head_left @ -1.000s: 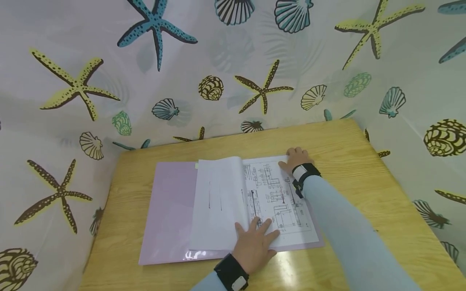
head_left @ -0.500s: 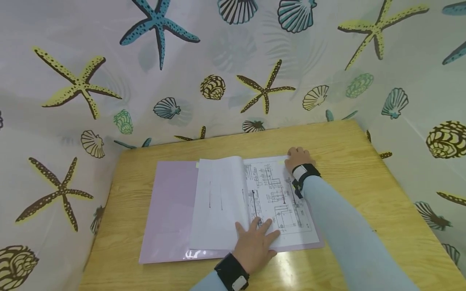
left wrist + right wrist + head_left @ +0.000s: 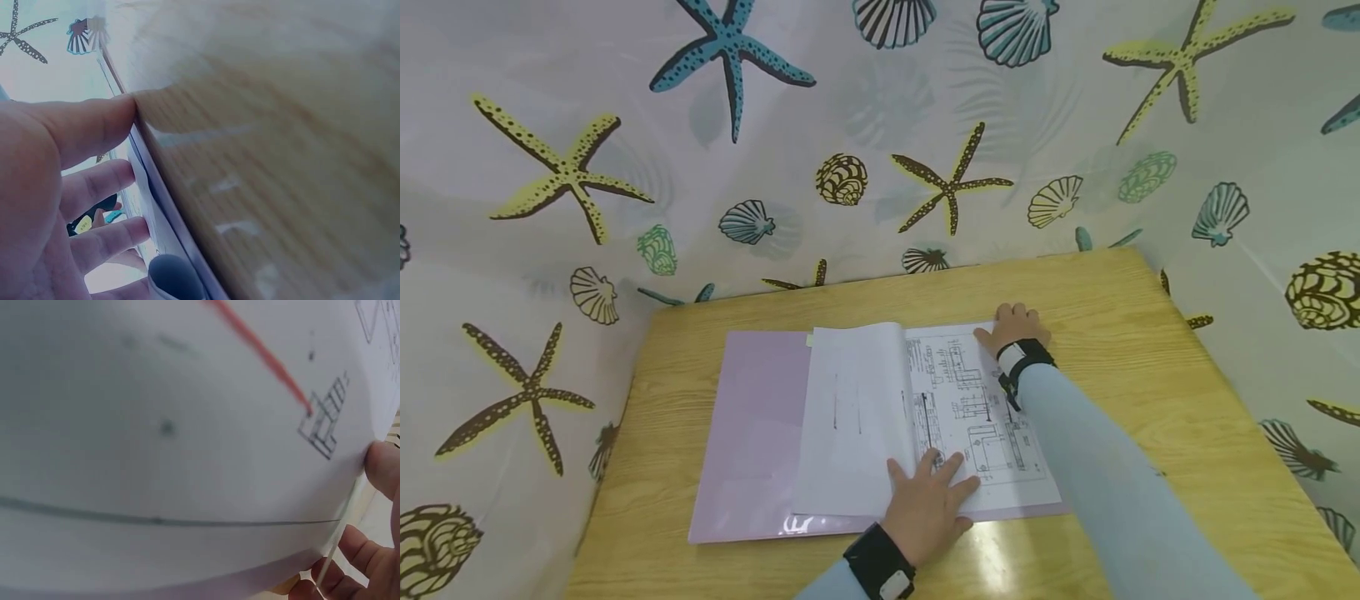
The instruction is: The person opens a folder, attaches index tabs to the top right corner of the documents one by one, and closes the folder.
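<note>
On the light wooden table [image 3: 1097, 300], the left hand [image 3: 928, 500] pressed flat, fingers spread, on the open lilac plastic folder's [image 3: 752, 433] white printed diagram sheet [image 3: 973, 417], while the right hand [image 3: 1015, 327] pinched its far corner

a purple folder [image 3: 752, 433] lies open on the wooden table [image 3: 1150, 375]. the left hand [image 3: 928, 500] rests flat with spread fingers on the near edge of the drawing page [image 3: 973, 417]. the right hand [image 3: 1015, 327] touches the far right corner of this page. a white page [image 3: 857, 417] curves up beside it. a curtain [image 3: 625, 125] with shells and starfish hangs behind.
</note>
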The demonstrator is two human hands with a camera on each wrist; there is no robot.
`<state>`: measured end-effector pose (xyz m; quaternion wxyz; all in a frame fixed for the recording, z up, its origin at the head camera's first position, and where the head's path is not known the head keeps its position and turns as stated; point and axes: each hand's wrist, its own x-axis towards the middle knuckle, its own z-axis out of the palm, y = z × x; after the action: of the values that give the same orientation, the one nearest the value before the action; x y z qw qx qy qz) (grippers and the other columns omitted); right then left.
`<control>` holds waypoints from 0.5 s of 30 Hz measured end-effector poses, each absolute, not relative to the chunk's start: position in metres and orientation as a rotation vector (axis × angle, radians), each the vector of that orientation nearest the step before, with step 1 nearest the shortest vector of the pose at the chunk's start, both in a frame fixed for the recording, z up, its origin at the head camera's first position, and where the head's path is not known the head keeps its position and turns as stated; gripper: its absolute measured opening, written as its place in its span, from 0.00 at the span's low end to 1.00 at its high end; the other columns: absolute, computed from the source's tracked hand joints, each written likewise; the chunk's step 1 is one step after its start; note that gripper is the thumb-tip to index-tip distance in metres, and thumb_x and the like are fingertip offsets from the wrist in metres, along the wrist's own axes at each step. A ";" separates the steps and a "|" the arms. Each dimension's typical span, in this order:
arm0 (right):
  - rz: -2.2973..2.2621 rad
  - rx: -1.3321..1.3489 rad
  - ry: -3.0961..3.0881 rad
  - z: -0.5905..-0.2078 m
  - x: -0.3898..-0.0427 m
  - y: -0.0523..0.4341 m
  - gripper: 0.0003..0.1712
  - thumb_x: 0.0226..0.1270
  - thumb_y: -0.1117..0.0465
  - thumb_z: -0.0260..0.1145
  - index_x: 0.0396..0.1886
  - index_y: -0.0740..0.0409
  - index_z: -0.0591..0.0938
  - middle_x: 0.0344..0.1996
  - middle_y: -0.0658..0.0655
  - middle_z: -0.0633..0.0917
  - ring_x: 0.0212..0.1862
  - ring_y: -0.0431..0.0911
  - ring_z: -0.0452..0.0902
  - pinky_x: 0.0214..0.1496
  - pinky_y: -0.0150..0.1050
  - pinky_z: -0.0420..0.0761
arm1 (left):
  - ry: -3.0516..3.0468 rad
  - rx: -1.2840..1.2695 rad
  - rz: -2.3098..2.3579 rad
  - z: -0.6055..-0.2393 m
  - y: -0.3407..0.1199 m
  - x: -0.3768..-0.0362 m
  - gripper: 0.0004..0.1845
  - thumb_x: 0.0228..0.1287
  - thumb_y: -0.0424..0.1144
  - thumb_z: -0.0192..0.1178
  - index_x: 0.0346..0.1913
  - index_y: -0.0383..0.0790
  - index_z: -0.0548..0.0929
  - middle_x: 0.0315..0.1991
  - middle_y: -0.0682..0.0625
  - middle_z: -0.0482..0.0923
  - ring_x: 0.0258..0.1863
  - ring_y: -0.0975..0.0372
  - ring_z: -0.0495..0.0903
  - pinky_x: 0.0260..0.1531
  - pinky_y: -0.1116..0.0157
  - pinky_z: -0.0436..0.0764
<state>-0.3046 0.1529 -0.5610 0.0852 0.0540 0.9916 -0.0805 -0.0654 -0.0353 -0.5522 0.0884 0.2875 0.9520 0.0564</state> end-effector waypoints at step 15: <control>-0.425 0.034 2.880 -0.566 -0.313 0.172 0.26 0.69 0.51 0.59 0.63 0.57 0.71 0.58 0.66 0.70 0.53 0.62 0.66 0.51 0.61 0.73 | 2.866 0.868 0.161 -0.551 -0.037 -0.064 0.29 0.59 0.62 0.60 0.64 0.65 0.74 0.69 0.53 0.66 0.67 0.46 0.62 0.44 0.25 0.62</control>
<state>-0.3127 0.1722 -0.5657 0.1150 0.0116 0.9827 -0.1450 -0.0637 -0.0373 -0.5514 0.0713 0.2886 0.9533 0.0535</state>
